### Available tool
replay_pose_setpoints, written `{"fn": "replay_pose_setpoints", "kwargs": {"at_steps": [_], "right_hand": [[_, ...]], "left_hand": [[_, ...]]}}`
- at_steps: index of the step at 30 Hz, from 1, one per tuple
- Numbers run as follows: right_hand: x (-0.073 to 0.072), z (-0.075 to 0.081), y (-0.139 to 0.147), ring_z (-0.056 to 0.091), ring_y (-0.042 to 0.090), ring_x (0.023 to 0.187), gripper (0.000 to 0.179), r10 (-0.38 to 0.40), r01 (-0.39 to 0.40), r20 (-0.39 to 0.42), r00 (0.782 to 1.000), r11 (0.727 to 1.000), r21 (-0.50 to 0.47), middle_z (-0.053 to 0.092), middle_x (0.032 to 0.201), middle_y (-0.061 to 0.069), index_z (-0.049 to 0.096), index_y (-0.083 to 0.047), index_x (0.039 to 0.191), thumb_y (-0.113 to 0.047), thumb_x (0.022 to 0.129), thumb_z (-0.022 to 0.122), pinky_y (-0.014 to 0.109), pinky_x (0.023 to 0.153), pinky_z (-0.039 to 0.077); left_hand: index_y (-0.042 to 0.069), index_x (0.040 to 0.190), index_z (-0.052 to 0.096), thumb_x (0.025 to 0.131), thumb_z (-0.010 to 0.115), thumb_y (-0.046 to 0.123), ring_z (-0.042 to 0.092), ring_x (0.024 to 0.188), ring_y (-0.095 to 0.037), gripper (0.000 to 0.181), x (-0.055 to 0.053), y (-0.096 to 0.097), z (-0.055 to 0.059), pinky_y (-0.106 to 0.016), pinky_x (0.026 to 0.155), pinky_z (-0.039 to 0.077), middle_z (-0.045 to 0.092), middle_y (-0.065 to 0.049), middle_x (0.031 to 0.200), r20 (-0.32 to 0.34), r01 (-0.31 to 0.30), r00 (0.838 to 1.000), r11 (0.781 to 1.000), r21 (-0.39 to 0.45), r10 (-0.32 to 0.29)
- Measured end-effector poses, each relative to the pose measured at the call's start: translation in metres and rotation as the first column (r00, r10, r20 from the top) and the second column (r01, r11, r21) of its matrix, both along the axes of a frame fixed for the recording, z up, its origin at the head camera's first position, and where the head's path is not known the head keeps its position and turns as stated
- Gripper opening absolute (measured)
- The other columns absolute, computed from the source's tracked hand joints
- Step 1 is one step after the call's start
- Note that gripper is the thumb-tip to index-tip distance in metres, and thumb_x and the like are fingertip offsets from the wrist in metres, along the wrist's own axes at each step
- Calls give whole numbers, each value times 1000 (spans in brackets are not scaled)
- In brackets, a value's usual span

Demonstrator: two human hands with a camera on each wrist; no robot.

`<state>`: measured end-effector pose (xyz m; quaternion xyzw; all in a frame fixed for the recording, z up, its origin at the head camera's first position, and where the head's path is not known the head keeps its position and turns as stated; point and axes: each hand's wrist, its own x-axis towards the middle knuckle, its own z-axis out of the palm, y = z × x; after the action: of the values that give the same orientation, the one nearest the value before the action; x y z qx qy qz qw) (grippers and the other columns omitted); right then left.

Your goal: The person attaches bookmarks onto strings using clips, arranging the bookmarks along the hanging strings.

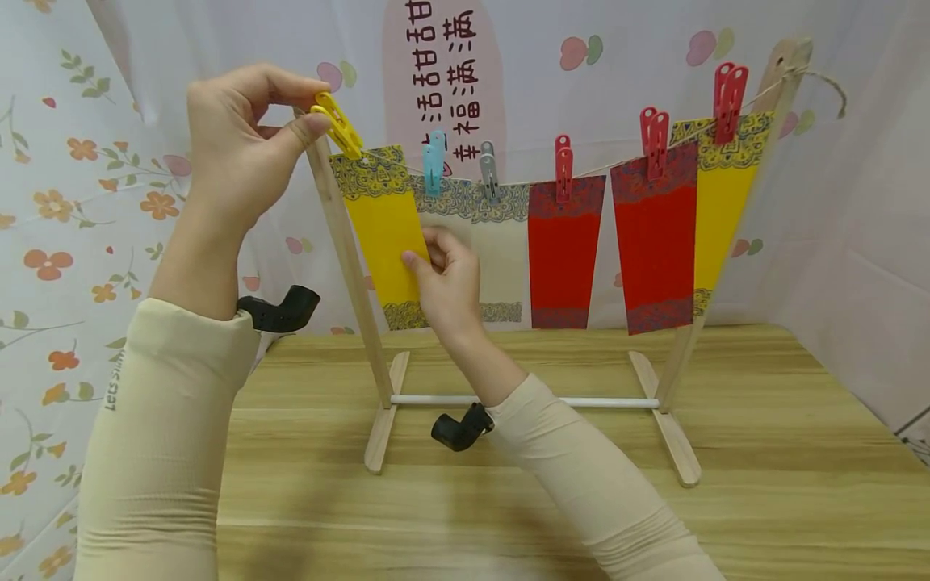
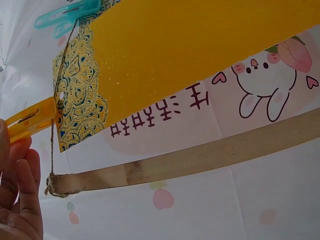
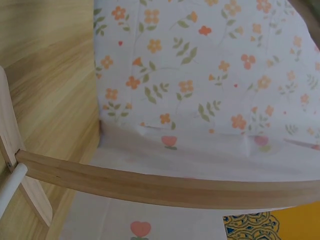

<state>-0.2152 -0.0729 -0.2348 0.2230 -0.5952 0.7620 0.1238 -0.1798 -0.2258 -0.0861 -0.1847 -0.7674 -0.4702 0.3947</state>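
My left hand (image 1: 236, 153) pinches the handles of a yellow clothespin (image 1: 340, 131) between thumb and fingers. The pin's tip is at the patterned top edge of a yellow paper strip (image 1: 381, 242), by the twine (image 2: 52, 145). With thumb and fingers, my right hand (image 1: 452, 286) holds that strip by its right edge, lower down. A light blue clothespin (image 1: 433, 165) and a grey clothespin (image 1: 489, 173) grip cream strips (image 1: 501, 258) just to the right. The right wrist view shows only a patterned end of yellow paper (image 3: 252, 227); the right hand is outside it.
A wooden stand with a left post (image 1: 349, 266), a right post (image 1: 679, 367) and a white crossbar (image 1: 610, 403) stands on the wood-grain table (image 1: 327, 516). Red clothespins (image 1: 563, 169) hold red strips (image 1: 567, 266) and another yellow strip (image 1: 726, 202). A printed curtain (image 1: 632, 73) hangs behind.
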Motion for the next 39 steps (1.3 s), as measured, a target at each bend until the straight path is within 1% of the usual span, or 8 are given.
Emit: {"fn": "replay_pose_setpoints", "kwargs": {"at_steps": [12,16,20,24,27,30,35,39], "right_hand": [[-4,0,-2,72,34,100,19,8,-8,-4,1000,1000,-16,71,112,24,65,6,111,1,93,64,36,80,61],[-3,0,-3,72,35,98,20,22,-22,-3,1000,1000,-15,71,111,25,65,6,112,2,93,63,35,79,61],[-2,0,-2,72,34,96,20,37,-37,-3,999,999,14,71,110,25,63,6,113,2,94,63,33,79,61],[2,-3,0,72,32,97,22,49,-49,-1,999,997,65,72,111,24,62,5,117,1,95,62,32,80,60],[4,-8,3,71,30,99,25,51,-50,-7,999,994,94,72,113,22,61,4,120,-1,96,62,31,82,59],[7,-13,7,69,28,102,28,51,-49,-15,999,993,104,72,115,19,61,1,123,-3,96,63,30,87,57],[10,-23,23,66,27,107,30,37,-31,-48,998,993,111,70,118,17,61,-2,125,-5,96,64,34,95,54],[12,-30,41,67,26,112,31,41,-30,-68,997,988,154,70,121,17,60,-2,126,-6,96,64,33,96,53]], "left_hand": [[7,98,78,85,74,-2,62,82,-7,16,-3,3,-3,-10,71,53,68,13,81,41,-32,999,997,-68,35],[8,101,78,87,74,2,59,84,-6,16,-2,4,-4,-9,70,51,66,17,80,51,-72,996,990,-118,79],[8,108,77,88,74,8,57,86,-4,20,-2,5,-5,-11,67,48,65,21,80,54,-103,992,981,-166,113],[6,114,75,89,74,12,56,85,-4,25,-1,6,-6,-13,62,45,64,22,81,57,-98,992,975,-199,112],[6,116,74,90,74,16,54,80,-4,28,1,6,-6,-15,56,39,63,23,80,64,-109,990,965,-237,128],[7,118,73,91,73,17,53,76,-3,29,4,5,-5,-17,61,36,62,26,81,65,-125,987,953,-277,149],[8,120,72,92,71,18,53,77,-3,30,5,6,-4,-19,79,36,61,27,81,96,-126,982,946,-297,161],[11,118,74,93,70,21,55,88,-2,27,5,6,-6,-17,78,41,67,23,89,116,-151,975,951,-271,188]]}}
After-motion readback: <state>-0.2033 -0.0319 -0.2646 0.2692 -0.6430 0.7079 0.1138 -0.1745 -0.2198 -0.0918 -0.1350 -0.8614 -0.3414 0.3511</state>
